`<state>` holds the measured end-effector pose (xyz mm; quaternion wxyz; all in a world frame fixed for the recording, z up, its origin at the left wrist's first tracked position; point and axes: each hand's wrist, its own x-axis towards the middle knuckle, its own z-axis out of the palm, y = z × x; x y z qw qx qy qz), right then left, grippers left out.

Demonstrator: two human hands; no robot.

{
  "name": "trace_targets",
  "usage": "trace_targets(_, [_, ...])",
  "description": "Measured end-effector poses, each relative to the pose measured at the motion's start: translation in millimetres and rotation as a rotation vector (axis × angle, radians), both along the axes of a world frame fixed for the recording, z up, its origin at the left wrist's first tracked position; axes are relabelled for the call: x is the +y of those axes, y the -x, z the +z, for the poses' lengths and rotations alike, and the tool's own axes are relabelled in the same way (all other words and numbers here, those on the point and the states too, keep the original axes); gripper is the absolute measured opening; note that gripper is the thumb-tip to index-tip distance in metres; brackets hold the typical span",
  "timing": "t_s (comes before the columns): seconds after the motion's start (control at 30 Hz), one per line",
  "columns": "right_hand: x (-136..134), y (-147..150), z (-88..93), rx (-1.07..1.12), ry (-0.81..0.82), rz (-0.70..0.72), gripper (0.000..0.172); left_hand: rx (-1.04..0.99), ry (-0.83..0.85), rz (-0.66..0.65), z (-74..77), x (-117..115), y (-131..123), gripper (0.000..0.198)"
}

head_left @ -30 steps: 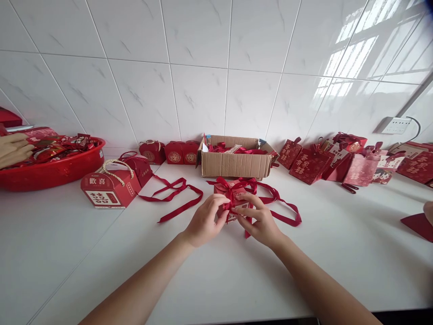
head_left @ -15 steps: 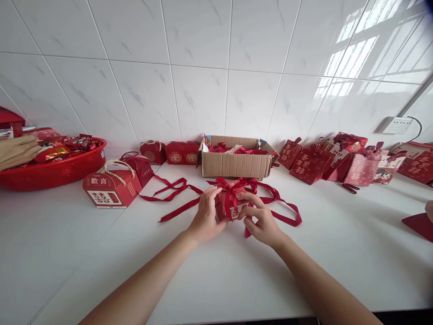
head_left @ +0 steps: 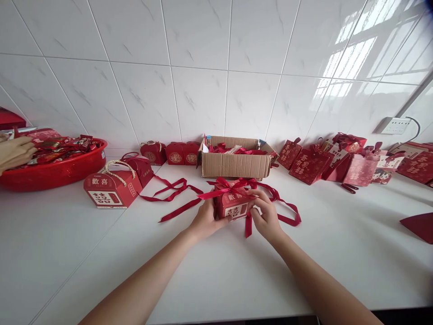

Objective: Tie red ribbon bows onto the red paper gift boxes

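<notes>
Between my hands is a small red gift box (head_left: pixel 233 205) with white panels and Chinese characters, tilted so its front faces me. A red ribbon (head_left: pixel 230 183) is tied in a bow on its top, one tail reaching left and another hanging in front. My left hand (head_left: pixel 206 219) is closed around the box's left side, thumb along the lower front edge. My right hand (head_left: pixel 265 214) pinches at the right side, its fingers by the box's corner and the ribbon; the exact contact is partly hidden. Loose red ribbons (head_left: pixel 172 192) lie on the white table to both sides.
Behind stands a cardboard box (head_left: pixel 235 164) of red ribbons. At left are a rope-handled gift box (head_left: pixel 110 187) and a red basin (head_left: pixel 67 169) of wrapped sweets, with another person's hand (head_left: pixel 16 151) over it. Red gift bags (head_left: pixel 309 164) line the wall at right.
The ribbon tail that hung over the box's front now lies to the left, uncovering the characters. My left fingers have dropped to the box's side. The other person's hand at left shifted slightly.
</notes>
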<state>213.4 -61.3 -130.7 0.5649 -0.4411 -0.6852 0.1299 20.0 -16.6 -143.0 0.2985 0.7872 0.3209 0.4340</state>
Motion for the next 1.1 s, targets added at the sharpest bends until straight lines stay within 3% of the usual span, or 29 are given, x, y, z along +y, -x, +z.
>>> trace_targets(0.13, [4,-3,-0.4,0.261,0.084,-0.040,0.013,0.015,0.051,-0.033,-1.4,0,2,0.066])
trace_targets(0.3, [7,-3,0.1,0.622,0.250,0.090,0.015,-0.001,0.010,-0.068,1.6,-3,1,0.079])
trace_targets(0.4, [7,-4,2.4,0.660,0.322,0.100,0.022,0.052,-0.132,0.007,4.6,-5,1,0.096])
trace_targets(0.5, [7,-5,5.0,0.628,0.357,0.119,0.013,0.094,-0.242,0.110,5.6,-6,2,0.105])
trace_targets(0.6, [8,-7,5.4,0.602,0.341,0.176,0.004,0.102,-0.296,0.141,4.5,-5,4,0.101])
trace_targets(0.8, [8,-9,4.0,0.562,0.238,0.249,0.020,0.028,-0.355,0.159,6.4,-3,5,0.096])
trace_targets(0.9, [6,-11,7.7,0.539,0.220,0.301,0.028,-0.024,-0.322,0.160,11.1,-5,4,0.092])
trace_targets(1.1, [6,-12,11.3,0.539,0.316,0.320,0.016,-0.129,-0.145,0.003,20.8,-13,2,0.059])
